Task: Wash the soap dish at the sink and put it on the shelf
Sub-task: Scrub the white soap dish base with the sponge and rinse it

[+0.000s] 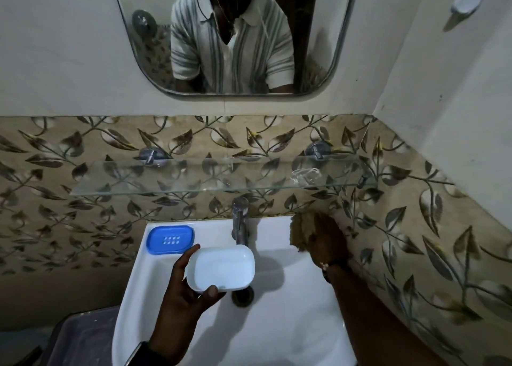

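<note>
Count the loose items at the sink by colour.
Blue: 1, blue perforated plastic soap-dish tray on the white sink rim
White: 1, white oval plastic soap-dish base, held in left hand
Brown: 1, brown fibrous scrubber, under right hand
Total: 3

White soap dish, blue tray, leaf-patterned tiles

Shelf above tap, sink below

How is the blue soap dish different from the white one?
The blue soap dish has drain slots and lies on the sink rim. The white soap dish looks plain and is held by the left hand near the tap. Both are rounded rectangles.
</note>
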